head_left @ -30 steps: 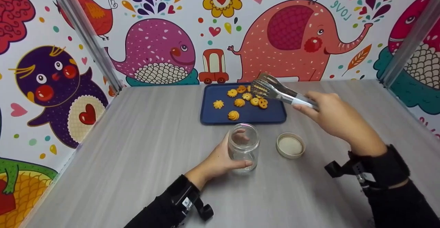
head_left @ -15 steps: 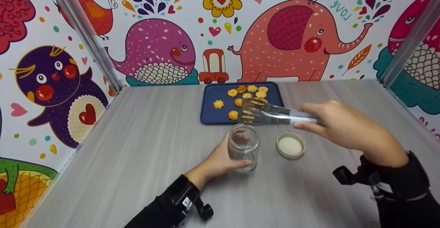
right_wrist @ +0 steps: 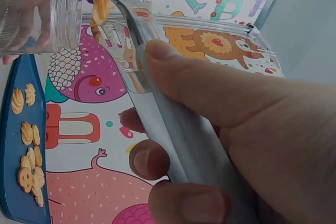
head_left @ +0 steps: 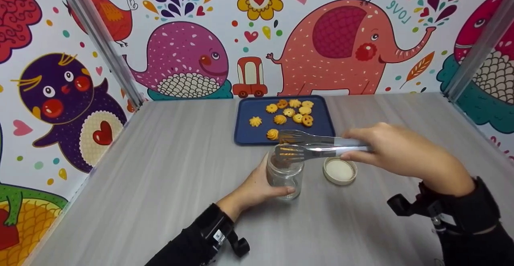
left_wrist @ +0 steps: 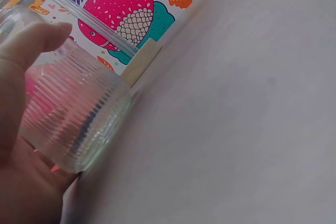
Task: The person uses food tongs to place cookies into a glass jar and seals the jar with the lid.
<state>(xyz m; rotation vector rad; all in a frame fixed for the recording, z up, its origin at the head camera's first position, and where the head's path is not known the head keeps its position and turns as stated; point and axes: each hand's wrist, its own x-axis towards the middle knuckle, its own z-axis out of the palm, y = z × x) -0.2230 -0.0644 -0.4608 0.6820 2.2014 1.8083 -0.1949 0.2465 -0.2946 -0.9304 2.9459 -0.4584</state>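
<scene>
Your left hand [head_left: 257,183] has its fingers wrapped around the clear glass jar [head_left: 286,173], thumb across the near side, just below the middle of the head view. The jar's mouth faces up, uncovered. Your right hand [head_left: 401,149], at centre right, grasps the tongs [head_left: 321,151] by their pale handles, thumb on one arm and fingers curled against the other. The tongs reach leftward so that their slotted tips are at the jar's mouth, and the right wrist view shows a cookie [right_wrist: 101,8] held between those tips, in its upper left.

Right of the jar, near it, the round lid [head_left: 339,171] lies on the grey bench [head_left: 160,177], below the tongs. Above the jar in the head view, the blue tray [head_left: 249,137] carries loose cookies [head_left: 280,119], mostly grouped toward its upper middle and right. A cartoon-printed wall [head_left: 257,29] fills the top of the frame.
</scene>
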